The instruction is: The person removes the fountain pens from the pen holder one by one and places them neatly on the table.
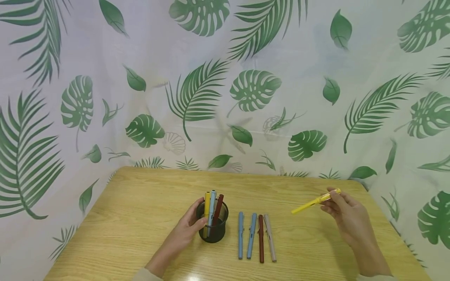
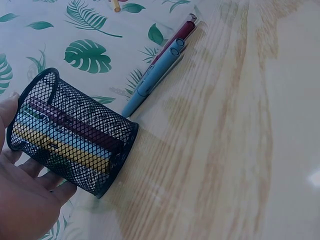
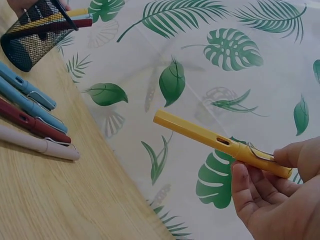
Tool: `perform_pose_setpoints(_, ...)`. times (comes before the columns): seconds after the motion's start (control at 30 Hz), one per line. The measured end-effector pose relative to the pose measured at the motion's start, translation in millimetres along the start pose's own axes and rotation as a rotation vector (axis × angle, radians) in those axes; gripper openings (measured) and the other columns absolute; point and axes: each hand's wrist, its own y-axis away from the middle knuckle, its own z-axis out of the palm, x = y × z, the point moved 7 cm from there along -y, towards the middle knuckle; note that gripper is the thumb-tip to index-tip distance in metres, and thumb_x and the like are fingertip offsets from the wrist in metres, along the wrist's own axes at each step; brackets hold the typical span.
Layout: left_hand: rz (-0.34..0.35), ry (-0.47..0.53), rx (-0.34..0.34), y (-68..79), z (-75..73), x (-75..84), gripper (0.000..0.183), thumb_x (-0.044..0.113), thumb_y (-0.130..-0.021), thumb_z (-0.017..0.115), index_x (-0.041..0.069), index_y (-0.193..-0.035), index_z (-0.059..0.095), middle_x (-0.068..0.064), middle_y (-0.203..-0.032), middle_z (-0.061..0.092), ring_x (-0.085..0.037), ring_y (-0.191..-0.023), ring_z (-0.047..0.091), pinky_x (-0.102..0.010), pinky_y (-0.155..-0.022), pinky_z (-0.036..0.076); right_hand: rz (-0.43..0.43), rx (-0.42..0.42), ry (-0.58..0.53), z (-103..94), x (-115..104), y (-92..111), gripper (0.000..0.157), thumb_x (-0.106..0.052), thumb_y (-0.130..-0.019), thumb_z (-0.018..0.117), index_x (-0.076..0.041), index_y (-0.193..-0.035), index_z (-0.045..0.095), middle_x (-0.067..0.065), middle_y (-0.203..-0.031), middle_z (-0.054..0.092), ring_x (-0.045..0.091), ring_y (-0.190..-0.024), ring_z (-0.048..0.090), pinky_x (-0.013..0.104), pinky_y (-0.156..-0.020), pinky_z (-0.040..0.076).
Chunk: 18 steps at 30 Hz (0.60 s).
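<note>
My left hand [image 1: 184, 230] grips a black mesh pen cup [image 2: 75, 135] from its left side, the thumb over the near rim. Inside the cup stand a yellow pen [image 1: 207, 203], a light blue pen [image 1: 212, 207] and a dark red pen [image 1: 218, 208]. Over the right part of the table my right hand [image 1: 349, 218] pinches another yellow pen [image 3: 195, 132] near its clip end, the barrel pointing left. Between the hands lie two blue pens [image 1: 240, 236], a dark red pen [image 1: 261, 240] and a pale pinkish-grey pen [image 1: 270, 238], side by side.
The wood-grain table [image 1: 140, 203] reaches back to a white wall covering [image 1: 211, 152] printed with green leaves, which also runs down both sides. The row of pens lies just right of the cup.
</note>
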Motion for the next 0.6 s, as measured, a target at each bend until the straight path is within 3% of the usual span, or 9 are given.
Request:
perform_pose_setpoints(0.23,0.003,0.011,-0.008,-1.0,0.7,0.9,0.07,0.021,-0.11,0.054,0.013,-0.167,0.015,-0.017,-0.171,0.011,-0.038,-0.155,0.014,-0.055,-0.122,0.02,-0.005,-0.029,0.018,-9.9,-4.8,3.4,0.021,-0.009,-0.108,0.054,-0.008,-0.112,0.074,0.004,-0.101,0.074,0.015,-0.089,0.073,0.026,-0.081,0.06)
perform_pose_setpoints(0.47,0.0,0.007,0.0,-0.5,0.3,1.1,0.069,0.02,-0.11,0.054,0.016,-0.167,0.016,-0.016,-0.171,0.012,-0.038,-0.155,0.014,-0.056,-0.121,0.021,0.05,-0.065,0.178,-16.2,-3.2,2.6,0.023,-0.013,-0.109,0.053,0.0,-0.104,0.071,-0.004,-0.114,0.066,0.015,-0.09,0.07,0.026,-0.082,0.059)
perform_pose_setpoints(0.6,0.003,-0.002,0.003,-0.3,0.1,1.1,0.068,0.021,-0.109,0.055,0.017,-0.167,0.017,-0.017,-0.171,0.009,-0.04,-0.155,0.013,-0.058,-0.121,0.02,0.085,-0.079,0.229,-18.7,3.0,2.1,0.023,-0.015,-0.11,0.052,-0.004,-0.106,0.072,-0.004,-0.112,0.066,0.015,-0.088,0.068,0.026,-0.082,0.059)
